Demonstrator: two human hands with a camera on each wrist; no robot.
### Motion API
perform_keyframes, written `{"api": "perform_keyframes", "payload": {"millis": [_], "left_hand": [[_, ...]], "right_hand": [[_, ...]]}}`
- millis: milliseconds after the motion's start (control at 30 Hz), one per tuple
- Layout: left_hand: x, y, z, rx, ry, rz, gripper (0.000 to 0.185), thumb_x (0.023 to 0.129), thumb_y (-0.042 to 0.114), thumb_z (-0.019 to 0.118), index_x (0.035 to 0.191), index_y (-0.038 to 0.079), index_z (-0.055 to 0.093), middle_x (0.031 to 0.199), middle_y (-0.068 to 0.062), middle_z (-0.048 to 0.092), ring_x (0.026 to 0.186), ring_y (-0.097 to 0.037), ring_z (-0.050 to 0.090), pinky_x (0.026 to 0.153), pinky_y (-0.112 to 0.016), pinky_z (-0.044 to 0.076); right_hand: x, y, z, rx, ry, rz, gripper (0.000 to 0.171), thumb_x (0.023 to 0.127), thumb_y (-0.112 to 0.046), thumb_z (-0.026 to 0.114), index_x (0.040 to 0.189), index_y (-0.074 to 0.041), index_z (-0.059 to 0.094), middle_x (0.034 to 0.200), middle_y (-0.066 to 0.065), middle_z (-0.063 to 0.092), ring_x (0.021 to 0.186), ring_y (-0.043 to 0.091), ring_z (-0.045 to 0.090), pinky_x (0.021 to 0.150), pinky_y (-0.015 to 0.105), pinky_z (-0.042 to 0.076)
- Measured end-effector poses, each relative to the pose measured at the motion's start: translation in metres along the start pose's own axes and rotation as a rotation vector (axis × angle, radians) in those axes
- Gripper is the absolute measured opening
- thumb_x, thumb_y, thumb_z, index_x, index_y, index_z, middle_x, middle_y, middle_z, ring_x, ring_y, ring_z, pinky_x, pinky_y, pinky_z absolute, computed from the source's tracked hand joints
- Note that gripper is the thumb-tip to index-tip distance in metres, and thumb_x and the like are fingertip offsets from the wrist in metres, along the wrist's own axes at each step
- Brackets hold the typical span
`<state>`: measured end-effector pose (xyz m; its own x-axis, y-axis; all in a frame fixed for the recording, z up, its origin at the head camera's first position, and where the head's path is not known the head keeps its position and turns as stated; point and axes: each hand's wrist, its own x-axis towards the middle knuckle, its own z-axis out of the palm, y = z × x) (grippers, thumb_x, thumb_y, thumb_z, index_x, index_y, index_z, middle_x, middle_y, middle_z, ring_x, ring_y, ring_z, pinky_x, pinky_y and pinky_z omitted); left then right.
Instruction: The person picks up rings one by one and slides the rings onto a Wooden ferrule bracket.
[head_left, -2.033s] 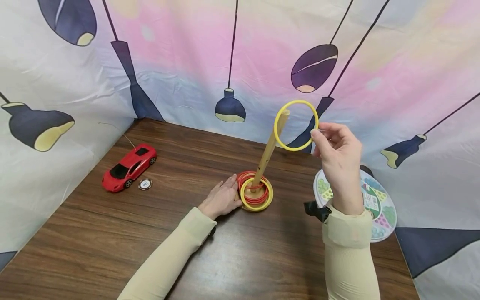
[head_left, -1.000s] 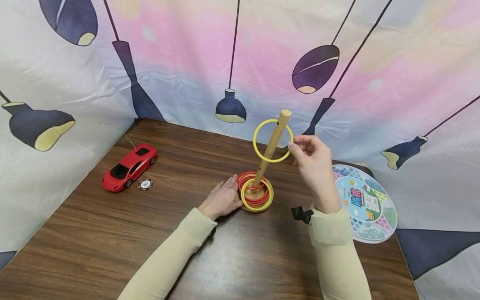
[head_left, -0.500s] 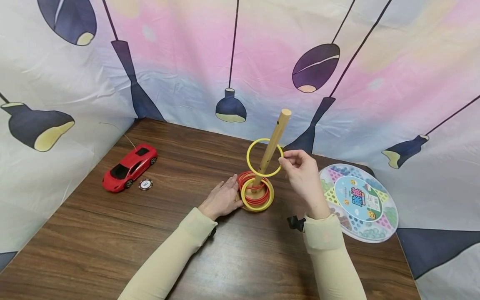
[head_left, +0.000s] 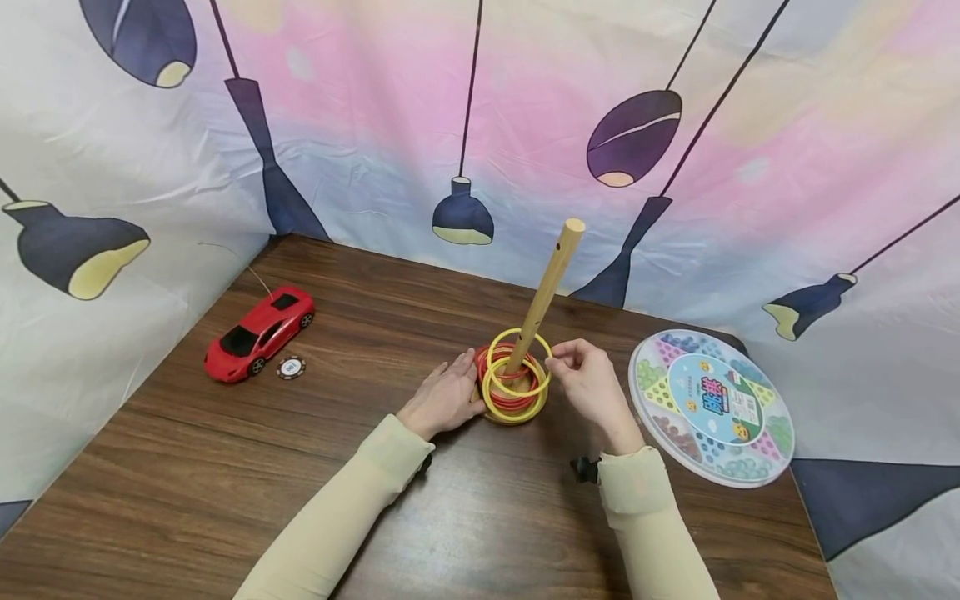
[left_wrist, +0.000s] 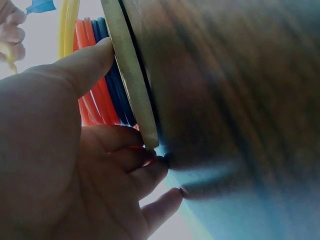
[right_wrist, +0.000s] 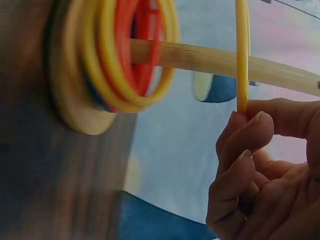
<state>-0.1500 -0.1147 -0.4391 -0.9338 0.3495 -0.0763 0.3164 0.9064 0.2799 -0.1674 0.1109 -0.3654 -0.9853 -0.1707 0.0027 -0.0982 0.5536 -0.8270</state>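
My right hand point(head_left: 590, 385) pinches a yellow ring point(right_wrist: 242, 60) between thumb and fingers. That ring encircles the wooden post point(head_left: 553, 279) low down, above the rings stacked at its foot. Beside the stand's round base point(left_wrist: 134, 82) lies my left hand point(head_left: 441, 398); its thumb is at the rim and its fingers bend around the edge, holding it. Around the foot of the post lie red rings point(left_wrist: 102, 102) and yellow rings point(right_wrist: 104, 35). Dark blue rings point(left_wrist: 119, 95) show lowest in the left wrist view, against the base.
A red toy car point(head_left: 260, 335) with a thin antenna stands at the left, a poker chip point(head_left: 291, 367) next to it. On the right lies a round Chinese checkers box point(head_left: 712, 408). A printed cloth point(head_left: 360, 125) hangs behind the wooden table point(head_left: 360, 308).
My right hand has brought the yellow ring left, over the post's top and down it to just above the stacked rings. The left hand stays at the base.
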Motion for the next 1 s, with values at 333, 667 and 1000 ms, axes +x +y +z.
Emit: {"api": "perform_keyframes", "payload": {"millis": [333,667,1000], "left_hand": [[0.0,-0.001,0.001,0.003,-0.008,-0.001,0.067,0.094,0.039,0.059,0.14,-0.008,0.046,0.155,-0.02,0.028,0.143,-0.03,0.027,0.113,-0.048,0.027],[0.0,0.0,0.001,0.004,-0.003,-0.001,0.067,0.094,0.038,0.059,0.14,-0.009,0.046,0.155,-0.02,0.028,0.143,-0.029,0.027,0.113,-0.048,0.027],[0.0,0.0,0.002,0.002,0.002,-0.003,0.067,0.094,0.04,0.06,0.14,-0.008,0.046,0.155,-0.02,0.028,0.143,-0.029,0.027,0.113,-0.048,0.027]], "right_hand": [[-0.002,0.024,0.014,-0.069,-0.066,0.067,0.014,0.092,-0.01,0.064,0.103,-0.001,0.062,0.075,0.007,0.057,0.059,0.017,0.055,0.051,0.027,0.043],[-0.004,0.031,0.018,-0.098,-0.091,0.097,0.016,0.09,-0.012,0.065,0.103,-0.002,0.062,0.078,0.007,0.056,0.061,0.017,0.053,0.055,0.029,0.042],[-0.003,0.037,0.02,-0.109,-0.077,0.11,0.018,0.091,-0.016,0.067,0.102,-0.002,0.063,0.08,0.007,0.057,0.064,0.017,0.053,0.057,0.028,0.044]]}}
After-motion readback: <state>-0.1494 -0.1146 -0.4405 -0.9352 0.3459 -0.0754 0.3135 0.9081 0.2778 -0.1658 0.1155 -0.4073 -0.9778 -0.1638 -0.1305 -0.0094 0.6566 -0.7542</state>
